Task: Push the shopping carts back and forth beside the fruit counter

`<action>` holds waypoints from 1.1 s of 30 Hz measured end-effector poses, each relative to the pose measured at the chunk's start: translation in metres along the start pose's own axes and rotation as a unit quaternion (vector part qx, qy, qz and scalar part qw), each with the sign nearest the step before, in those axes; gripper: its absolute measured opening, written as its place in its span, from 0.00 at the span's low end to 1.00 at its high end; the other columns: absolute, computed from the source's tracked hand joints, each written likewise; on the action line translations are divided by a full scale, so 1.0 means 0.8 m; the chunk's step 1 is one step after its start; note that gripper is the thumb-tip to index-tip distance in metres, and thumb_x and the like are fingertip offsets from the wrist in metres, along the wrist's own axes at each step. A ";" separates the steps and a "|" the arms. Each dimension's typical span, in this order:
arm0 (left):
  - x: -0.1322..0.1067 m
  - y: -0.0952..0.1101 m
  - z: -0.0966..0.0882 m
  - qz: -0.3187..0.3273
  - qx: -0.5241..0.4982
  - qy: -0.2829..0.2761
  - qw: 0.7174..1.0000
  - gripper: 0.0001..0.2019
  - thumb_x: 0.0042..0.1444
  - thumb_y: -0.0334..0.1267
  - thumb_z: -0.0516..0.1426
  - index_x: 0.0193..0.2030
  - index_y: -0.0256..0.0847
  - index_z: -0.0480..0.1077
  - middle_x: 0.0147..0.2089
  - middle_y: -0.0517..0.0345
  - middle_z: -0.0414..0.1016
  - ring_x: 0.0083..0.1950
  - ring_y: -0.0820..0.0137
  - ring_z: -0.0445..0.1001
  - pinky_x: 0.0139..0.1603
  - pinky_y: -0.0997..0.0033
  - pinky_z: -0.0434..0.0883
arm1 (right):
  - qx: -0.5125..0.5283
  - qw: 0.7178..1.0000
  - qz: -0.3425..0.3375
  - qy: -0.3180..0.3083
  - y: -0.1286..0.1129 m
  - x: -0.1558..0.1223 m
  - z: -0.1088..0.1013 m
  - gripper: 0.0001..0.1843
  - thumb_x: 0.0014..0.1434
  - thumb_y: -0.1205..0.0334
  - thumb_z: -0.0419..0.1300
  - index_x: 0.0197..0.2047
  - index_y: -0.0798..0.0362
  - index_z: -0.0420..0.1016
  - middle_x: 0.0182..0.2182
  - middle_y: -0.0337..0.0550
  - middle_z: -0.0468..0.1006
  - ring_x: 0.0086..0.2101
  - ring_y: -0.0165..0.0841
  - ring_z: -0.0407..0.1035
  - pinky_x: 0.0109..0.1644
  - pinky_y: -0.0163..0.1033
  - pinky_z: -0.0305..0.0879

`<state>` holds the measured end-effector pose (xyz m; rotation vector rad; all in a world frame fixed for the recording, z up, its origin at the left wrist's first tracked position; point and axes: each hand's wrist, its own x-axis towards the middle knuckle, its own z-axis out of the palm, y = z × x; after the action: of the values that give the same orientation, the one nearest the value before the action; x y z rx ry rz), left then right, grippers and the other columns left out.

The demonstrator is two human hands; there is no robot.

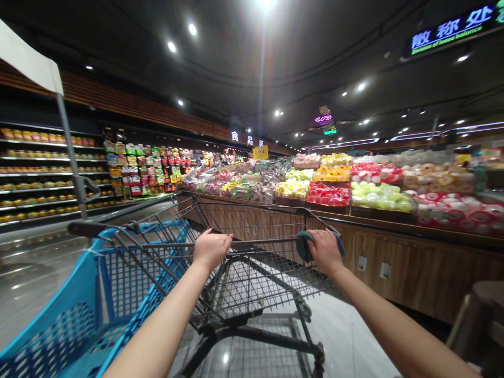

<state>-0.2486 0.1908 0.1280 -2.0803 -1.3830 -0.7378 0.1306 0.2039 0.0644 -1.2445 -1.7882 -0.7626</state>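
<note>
A dark wire shopping cart (pixel 260 283) stands in front of me on its wheels. My left hand (pixel 212 249) is closed around its thin cross bar, with the thumb pointing right. At the bar's right end, my right hand (pixel 325 251) presses a folded blue-grey cloth (pixel 303 247) against the cart, fingers curled over it. Part of the cloth shows on both sides of the hand. No goods show in the cart's basket; only its wire mesh and the floor below are visible.
A blue plastic basket (pixel 51 320) stands close by on the left. Beyond the cart runs a wood-panelled counter (pixel 374 262) heaped with packaged goods (pixel 380 197). Stocked shelves (pixel 35 173) line the left wall. A brown piece of furniture (pixel 478 315) is at the lower right.
</note>
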 end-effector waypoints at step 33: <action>0.003 0.008 -0.004 -0.015 -0.008 0.025 1.000 0.24 0.64 0.43 0.43 0.24 0.46 0.75 0.32 0.56 0.83 0.38 0.64 0.79 0.65 0.47 0.55 | 0.017 0.998 -0.059 -0.020 -0.084 0.021 0.016 0.22 0.66 0.58 0.51 0.63 0.47 0.64 0.49 0.48 0.73 0.51 0.39 0.64 0.63 0.51 0.48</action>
<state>-0.2421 0.1879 0.1308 -2.0436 -1.3877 -0.8085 0.0608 0.1998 0.0706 -1.1464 -1.9137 -0.7753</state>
